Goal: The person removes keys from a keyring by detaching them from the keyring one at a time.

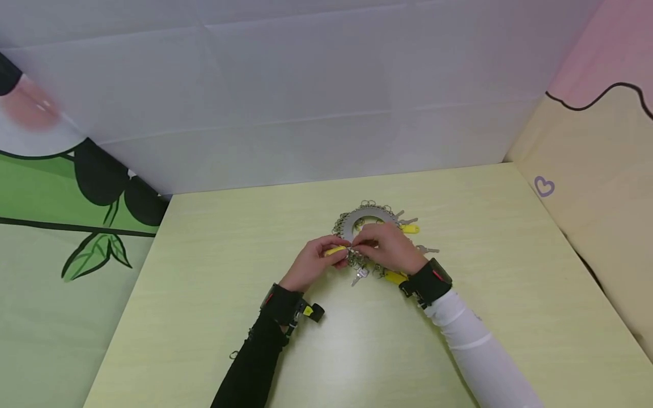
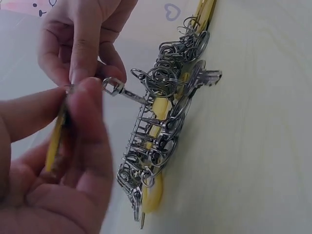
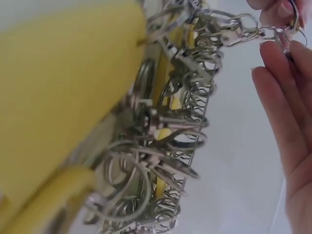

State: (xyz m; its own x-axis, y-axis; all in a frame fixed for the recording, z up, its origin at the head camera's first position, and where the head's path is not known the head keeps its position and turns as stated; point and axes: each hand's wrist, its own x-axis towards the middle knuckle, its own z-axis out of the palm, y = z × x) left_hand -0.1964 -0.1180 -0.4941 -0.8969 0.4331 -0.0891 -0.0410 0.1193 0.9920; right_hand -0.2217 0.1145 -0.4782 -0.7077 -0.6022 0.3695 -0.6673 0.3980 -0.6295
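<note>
A grey ring-shaped holder (image 1: pixel 348 225), hung with many metal clasps and split rings, lies on the table under both hands. My left hand (image 1: pixel 317 262) pinches a yellow key tag (image 2: pixel 54 141) between thumb and fingers, left of the holder. Fingertips of my right hand (image 1: pixel 390 247) meet the left ones and pinch a small split ring (image 3: pixel 294 17) at the tag's end; the fingers partly hide it. Close to that grip, a metal swivel clasp (image 2: pixel 127 93) reaches out from the holder. A silver key (image 1: pixel 360 275) hangs at the holder's near side.
More yellow tags, one at the right (image 1: pixel 410 229) and another below the right hand (image 1: pixel 395 277), hang from the holder. Loose keys (image 1: pixel 427 249) stick out rightward. The pale table (image 1: pixel 245 226) meets a white cloth backdrop (image 1: pixel 306 153) behind and a printed panel (image 1: pixel 576 215) at right.
</note>
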